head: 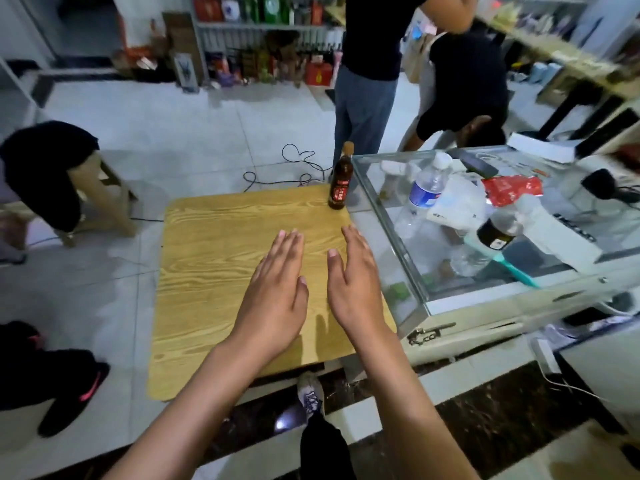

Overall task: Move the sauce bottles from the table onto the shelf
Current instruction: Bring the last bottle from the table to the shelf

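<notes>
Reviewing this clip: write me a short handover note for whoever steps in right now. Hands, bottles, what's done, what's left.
Left hand: open, fingers straight, over the wooden table, holding nothing.
Right hand: open, beside the left, also holding nothing.
One dark sauce bottle stands upright at the table's far right corner, next to the glass counter; no hand touches it.
Done: no other sauce bottle is on the table.
Left: pick up that bottle and put it on the shelf across the room.

No legible text on any label.
</notes>
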